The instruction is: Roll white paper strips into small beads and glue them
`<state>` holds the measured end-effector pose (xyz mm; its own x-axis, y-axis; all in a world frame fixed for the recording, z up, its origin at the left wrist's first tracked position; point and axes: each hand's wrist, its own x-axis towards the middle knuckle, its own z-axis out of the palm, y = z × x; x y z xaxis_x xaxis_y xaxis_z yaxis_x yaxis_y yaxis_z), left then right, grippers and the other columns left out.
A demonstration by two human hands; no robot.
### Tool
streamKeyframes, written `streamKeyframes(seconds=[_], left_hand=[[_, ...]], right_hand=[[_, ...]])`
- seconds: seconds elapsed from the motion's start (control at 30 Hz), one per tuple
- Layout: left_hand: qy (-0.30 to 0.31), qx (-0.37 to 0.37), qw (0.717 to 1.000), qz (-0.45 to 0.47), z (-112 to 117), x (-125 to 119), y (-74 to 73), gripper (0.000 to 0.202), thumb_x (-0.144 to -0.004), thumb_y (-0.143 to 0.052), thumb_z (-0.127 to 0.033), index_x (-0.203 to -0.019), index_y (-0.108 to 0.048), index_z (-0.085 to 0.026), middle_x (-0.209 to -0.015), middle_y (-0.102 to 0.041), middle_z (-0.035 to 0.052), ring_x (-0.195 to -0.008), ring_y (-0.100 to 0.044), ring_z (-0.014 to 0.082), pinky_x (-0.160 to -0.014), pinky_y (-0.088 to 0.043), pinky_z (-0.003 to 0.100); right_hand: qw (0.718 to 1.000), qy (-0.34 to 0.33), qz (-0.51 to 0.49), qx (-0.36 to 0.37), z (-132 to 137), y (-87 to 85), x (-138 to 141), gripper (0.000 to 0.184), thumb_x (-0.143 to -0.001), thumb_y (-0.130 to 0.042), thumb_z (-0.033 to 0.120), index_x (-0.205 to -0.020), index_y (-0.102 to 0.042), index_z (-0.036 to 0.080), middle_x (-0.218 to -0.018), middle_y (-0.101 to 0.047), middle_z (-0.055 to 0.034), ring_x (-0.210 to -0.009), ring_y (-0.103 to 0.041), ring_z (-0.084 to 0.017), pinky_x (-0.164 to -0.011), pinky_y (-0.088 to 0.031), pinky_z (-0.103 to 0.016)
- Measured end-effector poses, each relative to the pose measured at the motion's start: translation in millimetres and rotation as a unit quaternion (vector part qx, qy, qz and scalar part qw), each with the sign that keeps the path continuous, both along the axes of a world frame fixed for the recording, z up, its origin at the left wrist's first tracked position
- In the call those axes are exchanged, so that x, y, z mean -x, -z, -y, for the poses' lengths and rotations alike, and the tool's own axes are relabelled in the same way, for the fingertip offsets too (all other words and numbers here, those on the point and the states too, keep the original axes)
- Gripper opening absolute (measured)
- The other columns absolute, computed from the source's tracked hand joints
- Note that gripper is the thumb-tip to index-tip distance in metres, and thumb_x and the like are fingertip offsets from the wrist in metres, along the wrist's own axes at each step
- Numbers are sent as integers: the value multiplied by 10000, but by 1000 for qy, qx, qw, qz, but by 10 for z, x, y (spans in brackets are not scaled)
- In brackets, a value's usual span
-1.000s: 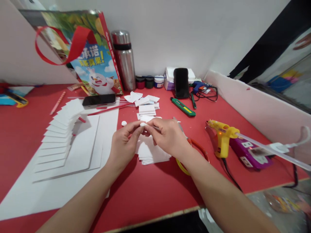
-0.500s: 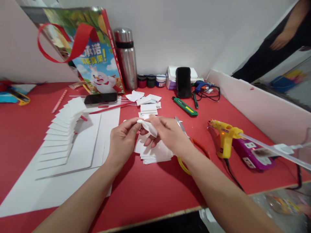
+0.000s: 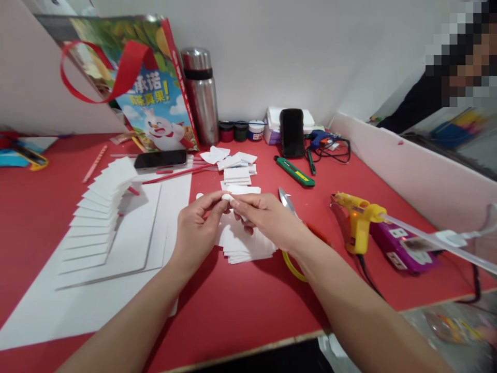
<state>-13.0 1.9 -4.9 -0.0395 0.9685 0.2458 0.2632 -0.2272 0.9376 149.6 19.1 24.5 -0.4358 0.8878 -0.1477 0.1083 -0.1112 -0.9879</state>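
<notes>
Over the red table (image 3: pixel 240 305), my left hand (image 3: pixel 198 228) and my right hand (image 3: pixel 267 217) meet fingertip to fingertip. Both pinch a small white rolled piece (image 3: pixel 226 197) between them. Right under the hands lies a stack of white foam rectangles (image 3: pixel 244 246). A fanned row of white foam strips (image 3: pixel 97 212) rests on a large white sheet (image 3: pixel 77 305) to the left. More small white pieces (image 3: pixel 233 168) lie just beyond the hands.
A yellow glue gun (image 3: pixel 359 220) stands at the right beside a purple power strip (image 3: pixel 399 246). Scissors (image 3: pixel 289 204), a green cutter (image 3: pixel 294 171), two phones (image 3: pixel 160 158), a steel flask (image 3: pixel 199 96), paint jars (image 3: pixel 240 130) and a printed bag (image 3: pixel 143 88) ring the work area. Another person is at the upper right.
The white piece, partly unfurled half a second ago, is now pinched tight again between both hands. The person at the upper right has shifted.
</notes>
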Motion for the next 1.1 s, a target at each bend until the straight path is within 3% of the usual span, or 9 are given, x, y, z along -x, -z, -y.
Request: streamKeyframes(seconds=[0.17,0.27,0.37,0.47,0.6,0.9,1.1], left_hand=[[-2,2,1000,7,16,-5,-14,196,-921,-625,-305,-1039,-739,-197,-897,-737,27,-834,-662,169,-794,-510,280],[-8,0,1000,19,25,-28,-28,203,-918,-632,-317,-1036,-737,-190,-894,-738,28,-826,-666,165,-792,-520,275],[-13,-5,999,29,39,-53,-32,202,-911,-642,-320,-1028,-743,-191,-884,-741,26,-816,-672,167,-791,-533,277],[-32,-11,999,23,57,-66,-18,208,-899,-657,-327,-1029,-762,-204,-924,-769,30,-845,-694,190,-797,-547,295],[-61,-30,998,-2,77,-68,4,233,-892,-666,-327,-1073,-779,-233,-1024,-790,21,-910,-719,218,-830,-564,323],[-40,-32,998,-28,104,-75,44,278,-922,-632,-296,-1170,-745,-239,-1192,-747,26,-1081,-710,241,-970,-547,373],[-22,13,999,39,36,20,-10,163,-817,-760,-286,-966,-807,-242,-970,-805,28,-907,-742,224,-834,-592,346]], right_hand=[[972,68,145,-174,8,39,12,188,-931,-572,310,-958,-709,184,-724,-623,7,-627,-495,-113,-581,-343,-245],[945,122,202,-225,24,73,26,162,-899,-611,320,-892,-686,176,-726,-651,2,-612,-486,-110,-575,-329,-241],[921,142,227,-283,52,84,44,147,-887,-603,267,-775,-632,177,-624,-576,30,-552,-428,-96,-555,-300,-239],[889,133,246,-364,77,92,63,213,-910,-550,226,-701,-562,184,-590,-507,35,-544,-398,-100,-554,-282,-250],[846,96,276,-447,89,125,75,248,-953,-468,194,-714,-534,189,-663,-556,-4,-622,-465,-128,-627,-329,-266],[846,118,280,-438,78,133,35,261,-975,-495,229,-734,-578,174,-654,-594,-14,-599,-495,-127,-604,-333,-262],[896,37,208,-391,-13,32,-118,206,-952,-562,211,-764,-640,176,-690,-653,-2,-630,-551,-116,-623,-371,-246]])
